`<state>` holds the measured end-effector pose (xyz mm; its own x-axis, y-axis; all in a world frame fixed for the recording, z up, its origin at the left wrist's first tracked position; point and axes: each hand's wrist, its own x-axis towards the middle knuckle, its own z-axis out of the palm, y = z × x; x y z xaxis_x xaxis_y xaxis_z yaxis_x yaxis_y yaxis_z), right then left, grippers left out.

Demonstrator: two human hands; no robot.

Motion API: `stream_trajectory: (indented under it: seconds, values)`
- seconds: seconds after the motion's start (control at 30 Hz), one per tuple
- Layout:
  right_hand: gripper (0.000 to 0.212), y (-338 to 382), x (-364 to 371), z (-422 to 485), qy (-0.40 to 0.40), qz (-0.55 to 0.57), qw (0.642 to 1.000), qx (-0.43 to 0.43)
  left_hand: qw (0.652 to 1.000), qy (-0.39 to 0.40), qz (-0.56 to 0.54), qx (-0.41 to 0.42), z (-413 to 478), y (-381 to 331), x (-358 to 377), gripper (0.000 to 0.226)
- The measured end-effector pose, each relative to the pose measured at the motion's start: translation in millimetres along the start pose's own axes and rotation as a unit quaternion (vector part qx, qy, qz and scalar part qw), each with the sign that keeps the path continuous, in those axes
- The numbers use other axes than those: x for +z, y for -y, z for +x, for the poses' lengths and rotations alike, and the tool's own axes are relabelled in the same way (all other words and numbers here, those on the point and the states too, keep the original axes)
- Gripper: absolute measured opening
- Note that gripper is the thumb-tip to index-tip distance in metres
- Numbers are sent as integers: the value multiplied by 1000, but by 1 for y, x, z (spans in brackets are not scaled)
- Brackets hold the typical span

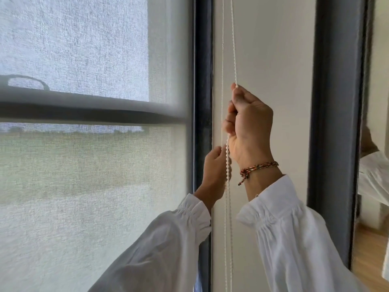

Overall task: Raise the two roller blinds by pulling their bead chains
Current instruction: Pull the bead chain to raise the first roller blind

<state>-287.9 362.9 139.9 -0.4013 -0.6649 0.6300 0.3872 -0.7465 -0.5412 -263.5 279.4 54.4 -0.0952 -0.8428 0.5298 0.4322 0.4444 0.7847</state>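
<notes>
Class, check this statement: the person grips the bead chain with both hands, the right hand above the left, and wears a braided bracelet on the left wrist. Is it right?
Not quite. The head view shows the braided bracelet on the right wrist, not the left. The rest stands: the right hand grips the bead chain above the left hand.

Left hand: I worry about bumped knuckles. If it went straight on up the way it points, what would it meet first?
Probably the right hand, clenched on the bead chain directly above the left hand; depth between them is unclear.
</notes>
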Motion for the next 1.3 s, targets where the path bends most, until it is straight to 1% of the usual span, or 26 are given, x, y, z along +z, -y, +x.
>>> stream_trajectory:
  seconds: [0.07,0.13,0.2,0.27,0.3,0.33,0.37,0.4,0.47,0.53,0.57,0.63,0.73,0.8,0.83,0.9,0.97,1.0,1.07,1.1,1.13,1.17,1.23,1.3]
  values:
    - [18,-4,-1,1,-20,-40,999,-20,996,-45,54,60,-4,-3,-10,44]
    - [22,-11,0,2,-45,-103,992,-62,988,-79,81,107,-13,-9,-20,44]
    - [29,-22,0,1,-74,-223,965,-118,975,-92,110,168,-20,-18,-26,44]
    - [37,-34,3,-3,-121,-333,920,-165,957,-92,163,222,-31,-22,-33,43]
    - [40,-38,6,-6,-136,-350,906,-196,948,-87,187,244,-36,-21,-38,43]
    - [39,-42,9,-10,-128,-346,902,-225,939,-84,209,261,-40,-19,-44,43]
    - [37,-46,12,-11,-103,-332,909,-230,931,-83,225,276,-43,-19,-48,43]
    - [36,-49,17,-12,-68,-313,926,-202,923,-83,238,292,-46,-20,-54,43]
    - [32,-53,27,-11,11,-256,962,-92,904,-89,276,314,-47,-21,-64,40]
    - [19,-55,34,-9,75,-164,984,5,897,-92,301,310,-48,-21,-73,40]
    - [15,-55,38,-7,96,-119,987,38,897,-91,304,308,-48,-19,-79,40]
    - [13,-54,46,0,115,-70,988,78,895,-90,314,304,-51,-11,-92,41]
    - [19,-56,57,10,117,-68,985,103,886,-84,336,307,-55,2,-108,40]
    - [25,-67,61,15,93,-91,986,100,880,-79,353,308,-58,10,-115,40]
    - [30,-76,62,15,73,-102,989,85,879,-74,357,305,-61,14,-118,40]
    - [38,-94,60,9,23,-136,990,20,884,-64,361,290,-64,23,-126,40]
    - [42,-111,57,-2,-3,-189,980,-56,902,-51,351,247,-65,34,-137,40]
    - [43,-118,55,-8,-2,-207,975,-86,921,-41,329,203,-65,38,-144,39]
    - [41,-130,48,-16,-1,-231,964,-131,963,-21,254,83,-64,43,-158,42]
    - [40,-136,42,-19,-5,-243,959,-150,977,-18,212,31,-62,43,-163,47]
    - [38,-140,37,-21,-12,-251,954,-165,985,-19,173,0,-58,40,-168,55]
    - [36,-145,31,-23,-20,-255,950,-177,990,-18,142,-14,-53,36,-172,63]
    - [34,-153,24,-32,-29,-262,945,-193,993,-7,120,-8,-40,21,-173,74]
    - [35,-164,18,-45,-30,-272,941,-199,990,10,135,23,-28,0,-165,74]
